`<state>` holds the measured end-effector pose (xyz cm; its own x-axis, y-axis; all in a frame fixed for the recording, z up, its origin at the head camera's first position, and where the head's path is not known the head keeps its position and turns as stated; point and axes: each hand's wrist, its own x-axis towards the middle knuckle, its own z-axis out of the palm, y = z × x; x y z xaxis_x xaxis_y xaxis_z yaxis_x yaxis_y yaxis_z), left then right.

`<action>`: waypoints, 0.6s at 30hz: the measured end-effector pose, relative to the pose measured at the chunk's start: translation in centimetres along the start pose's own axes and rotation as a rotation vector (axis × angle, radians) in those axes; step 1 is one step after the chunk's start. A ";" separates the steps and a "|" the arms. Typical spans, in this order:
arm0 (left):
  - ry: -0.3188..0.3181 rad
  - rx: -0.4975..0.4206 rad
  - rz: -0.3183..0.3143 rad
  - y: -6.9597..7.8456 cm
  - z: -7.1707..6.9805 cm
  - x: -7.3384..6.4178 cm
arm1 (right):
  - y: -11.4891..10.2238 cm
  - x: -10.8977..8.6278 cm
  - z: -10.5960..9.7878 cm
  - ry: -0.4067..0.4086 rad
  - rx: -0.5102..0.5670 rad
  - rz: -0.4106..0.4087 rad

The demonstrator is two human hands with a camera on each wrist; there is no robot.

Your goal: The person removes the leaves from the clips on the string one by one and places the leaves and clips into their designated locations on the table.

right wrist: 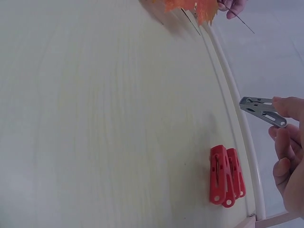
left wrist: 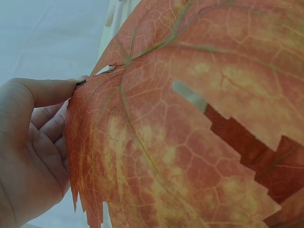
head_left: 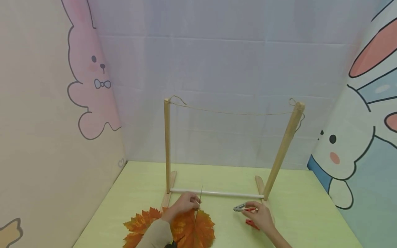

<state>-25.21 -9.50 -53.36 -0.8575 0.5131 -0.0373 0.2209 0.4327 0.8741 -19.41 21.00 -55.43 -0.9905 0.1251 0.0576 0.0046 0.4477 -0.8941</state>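
Note:
My left hand [head_left: 187, 202] pinches an orange maple leaf [head_left: 203, 229] at its stem end between thumb and fingers; the thin stem sticks up past the fingertips. In the left wrist view that leaf [left wrist: 156, 123] spreads broadly beside the left hand [left wrist: 38, 142], with part of another leaf showing through a gap between its lobes. My right hand [head_left: 260, 216] holds a grey clothespin [right wrist: 262, 110] between thumb and fingers, above the table. Below it lie red clothespins [right wrist: 218, 175] side by side on the tabletop.
A wooden frame with two posts [head_left: 168, 148] stands behind the hands, with a thin string [head_left: 229, 112] slung between the post tops. A white rod [head_left: 217, 193] joins its feet. More orange leaves [head_left: 136, 227] lie at the left on the pale yellow table [head_left: 105, 210].

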 end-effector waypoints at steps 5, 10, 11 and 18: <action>-0.008 0.002 -0.046 -1.0 0.6 -0.5 | 0.4 -0.4 0.3 0.022 -0.061 0.038; -0.011 -0.049 -0.074 -1.5 1.0 -0.8 | 0.7 -0.5 0.5 0.020 -0.042 0.064; -0.012 -0.060 -0.082 -1.5 1.1 -0.9 | 0.8 -0.5 0.5 0.016 -0.031 0.066; -0.022 -0.078 -0.094 -1.7 2.0 -1.0 | 0.7 -0.7 1.0 -0.023 0.114 0.090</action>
<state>-23.77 -9.29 -55.81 -0.8621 0.4896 -0.1309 0.1023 0.4211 0.9012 -18.88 20.37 -56.56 -0.9897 0.1393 -0.0336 0.0787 0.3322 -0.9399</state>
